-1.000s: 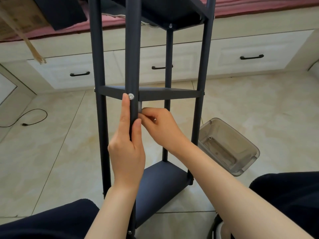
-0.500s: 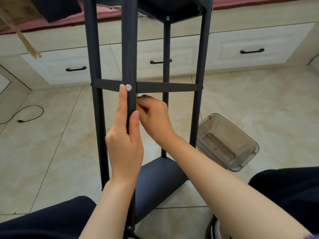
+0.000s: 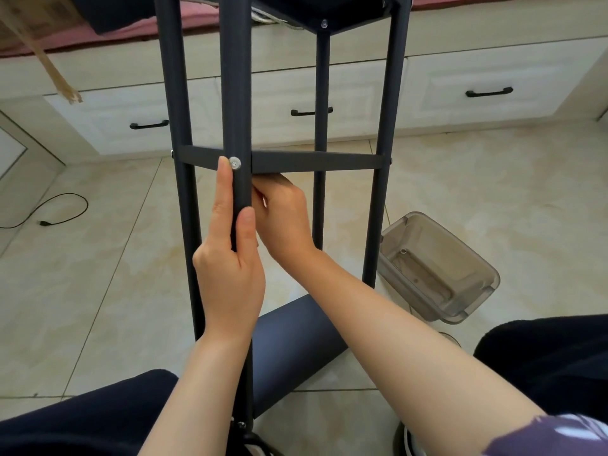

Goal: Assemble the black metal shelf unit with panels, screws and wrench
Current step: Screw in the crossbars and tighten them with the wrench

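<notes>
The black metal shelf unit [image 3: 388,126] stands upright on the floor right before me. My left hand [image 3: 230,258] grips its near post [image 3: 235,93], forefinger stretched up beside a silver screw [image 3: 235,163] where the middle panel [image 3: 316,161] meets the post. My right hand [image 3: 283,215] reaches behind that post just under the middle panel, fingers curled; whatever they pinch is hidden by the post. The bottom panel [image 3: 292,353] lies low between my knees.
A clear plastic bin [image 3: 434,268] sits on the tile floor right of the shelf. White drawers with black handles [image 3: 489,92] run along the back. A black cable [image 3: 62,209] lies on the floor at left. My knees frame the bottom corners.
My right hand has slid up behind the post, closer under the middle panel. The view has tipped down slightly, so the shelf sits higher in frame. My left hand keeps its grip.
</notes>
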`<state>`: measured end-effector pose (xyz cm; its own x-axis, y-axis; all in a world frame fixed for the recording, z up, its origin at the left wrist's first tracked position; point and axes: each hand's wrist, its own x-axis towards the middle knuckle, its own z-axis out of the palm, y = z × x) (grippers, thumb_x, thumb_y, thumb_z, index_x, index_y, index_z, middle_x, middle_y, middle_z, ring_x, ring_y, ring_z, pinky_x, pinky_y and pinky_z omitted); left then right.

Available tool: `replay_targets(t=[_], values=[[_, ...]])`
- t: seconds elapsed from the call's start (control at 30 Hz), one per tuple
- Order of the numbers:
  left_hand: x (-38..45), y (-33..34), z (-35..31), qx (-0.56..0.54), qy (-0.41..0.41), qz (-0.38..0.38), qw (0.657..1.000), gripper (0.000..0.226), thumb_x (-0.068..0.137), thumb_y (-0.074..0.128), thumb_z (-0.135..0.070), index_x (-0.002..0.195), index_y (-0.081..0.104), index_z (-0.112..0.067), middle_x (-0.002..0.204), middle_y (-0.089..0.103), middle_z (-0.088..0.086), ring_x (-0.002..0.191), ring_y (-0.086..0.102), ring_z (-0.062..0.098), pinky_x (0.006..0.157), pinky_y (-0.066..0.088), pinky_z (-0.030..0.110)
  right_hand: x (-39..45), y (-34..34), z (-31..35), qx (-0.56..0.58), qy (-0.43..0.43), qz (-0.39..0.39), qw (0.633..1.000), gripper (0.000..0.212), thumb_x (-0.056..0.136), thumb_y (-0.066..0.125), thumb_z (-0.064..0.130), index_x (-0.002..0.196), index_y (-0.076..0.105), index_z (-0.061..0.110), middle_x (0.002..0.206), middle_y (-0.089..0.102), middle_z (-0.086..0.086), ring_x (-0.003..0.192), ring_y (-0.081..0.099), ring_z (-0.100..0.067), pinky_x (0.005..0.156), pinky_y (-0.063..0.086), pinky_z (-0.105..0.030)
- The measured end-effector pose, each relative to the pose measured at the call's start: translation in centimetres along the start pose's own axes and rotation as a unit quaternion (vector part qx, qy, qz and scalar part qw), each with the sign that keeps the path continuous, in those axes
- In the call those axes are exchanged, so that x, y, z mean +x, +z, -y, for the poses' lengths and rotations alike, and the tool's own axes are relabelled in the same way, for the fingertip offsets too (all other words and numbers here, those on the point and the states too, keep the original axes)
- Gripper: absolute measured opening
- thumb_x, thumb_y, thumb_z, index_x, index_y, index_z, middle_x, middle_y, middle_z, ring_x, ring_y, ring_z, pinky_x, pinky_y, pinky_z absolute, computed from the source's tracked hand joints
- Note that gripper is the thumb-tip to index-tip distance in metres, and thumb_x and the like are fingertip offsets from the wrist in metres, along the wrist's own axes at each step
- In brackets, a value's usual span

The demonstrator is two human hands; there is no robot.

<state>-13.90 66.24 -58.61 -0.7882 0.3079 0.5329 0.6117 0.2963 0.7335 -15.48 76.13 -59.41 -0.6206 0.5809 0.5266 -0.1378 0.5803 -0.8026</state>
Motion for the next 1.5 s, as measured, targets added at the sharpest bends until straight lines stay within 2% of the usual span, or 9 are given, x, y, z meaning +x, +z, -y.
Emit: replay_targets(t=[0.2,0.43,0.53,0.67,0.87,1.0,1.2,1.37,1.5], values=[[0.2,-0.1,0.0,-0.006,-0.006,0.000,1.000,0.049,0.105,0.037,-0.042,0.151,0.023,-0.054,0.064,0.048,-0.013,0.054,0.041,0.034,0.051,0.045,0.050,-0.5,-2.2,1.2,0.015,0.075,0.120,0.990,0.034,0.100,0.050,0.015,0.068,0.046,0.027,0.059,0.046,0.019,0.056,0.047,-0.003,0.056,0.036,-0.019],[0.2,0.0,-0.4,-0.018,0.000,0.001,1.000,0.049,0.105,0.036,-0.043,0.150,0.021,-0.054,0.065,0.047,0.007,0.053,0.039,0.030,0.050,0.042,0.051,0.2,-5.0,2.4,-0.041,0.158,0.297,0.941,0.032,0.103,0.042,0.020,0.091,0.066,0.004,0.092,0.068,-0.012,0.085,0.063,-0.029,0.080,0.053,-0.046],[0.1,0.1,-0.3,-0.023,0.001,0.002,1.000,0.050,0.105,0.037,-0.042,0.151,0.022,-0.053,0.066,0.051,-0.014,0.053,0.041,0.022,0.051,0.046,0.046,0.7,-5.6,3.0,-0.032,0.149,0.281,0.948,0.032,0.101,0.044,0.019,0.088,0.067,0.002,0.084,0.068,-0.014,0.079,0.062,-0.028,0.075,0.052,-0.043],[0.1,0.3,0.0,-0.027,0.005,-0.002,1.000,0.052,0.105,0.038,-0.039,0.156,0.025,-0.040,0.076,0.056,-0.035,0.055,0.046,0.009,0.054,0.041,0.019,0.9,-5.9,3.2,-0.032,0.137,0.270,0.953,0.031,0.100,0.047,0.019,0.083,0.067,0.003,0.071,0.063,-0.013,0.062,0.053,-0.020,0.060,0.046,-0.036],[0.0,0.1,-0.4,-0.032,0.003,0.006,0.999,0.054,0.104,0.038,-0.045,0.154,0.020,-0.045,0.074,0.053,-0.030,0.055,0.040,0.018,0.053,0.045,0.041,0.9,-5.6,2.5,-0.042,0.096,0.244,0.964,0.030,0.100,0.051,0.018,0.075,0.067,0.014,0.057,0.052,0.014,0.056,0.051,-0.005,0.055,0.041,-0.018],[0.1,0.1,-0.3,-0.030,0.005,0.009,0.999,0.052,0.105,0.038,-0.045,0.154,0.021,-0.047,0.075,0.054,-0.032,0.054,0.040,0.017,0.052,0.045,0.041,0.8,-5.1,1.9,-0.061,0.053,0.220,0.972,0.026,0.100,0.052,0.017,0.083,0.071,0.010,0.059,0.046,0.026,0.058,0.051,0.007,0.058,0.037,-0.007],[0.1,-0.2,0.1,-0.042,0.007,0.000,0.999,0.051,0.105,0.038,-0.047,0.153,0.021,-0.050,0.073,0.054,-0.026,0.053,0.040,0.014,0.052,0.040,0.024,0.4,-3.9,1.3,-0.082,-0.025,0.153,0.984,0.022,0.097,0.056,0.008,0.081,0.070,0.002,0.066,0.046,0.013,0.059,0.041,-0.005,0.061,0.036,-0.023],[0.1,-0.1,0.3,-0.045,0.008,0.004,0.999,0.050,0.105,0.039,-0.045,0.152,0.022,-0.050,0.074,0.053,-0.021,0.054,0.042,0.012,0.055,0.039,0.020,0.4,-2.3,1.2,-0.070,-0.035,0.109,0.991,0.024,0.097,0.058,0.009,0.077,0.067,0.000,0.067,0.060,-0.004,0.065,0.052,-0.020,0.062,0.044,-0.033],[0.0,-0.2,0.5,-0.051,0.020,0.005,0.998,0.049,0.105,0.038,-0.047,0.152,0.024,-0.049,0.086,0.062,0.001,0.055,0.047,0.007,0.059,0.039,0.013,0.3,-1.3,0.7,-0.065,-0.056,0.076,0.993,0.020,0.094,0.059,0.006,0.077,0.067,-0.002,0.069,0.065,-0.014,0.067,0.056,-0.027,0.064,0.047,-0.036]])
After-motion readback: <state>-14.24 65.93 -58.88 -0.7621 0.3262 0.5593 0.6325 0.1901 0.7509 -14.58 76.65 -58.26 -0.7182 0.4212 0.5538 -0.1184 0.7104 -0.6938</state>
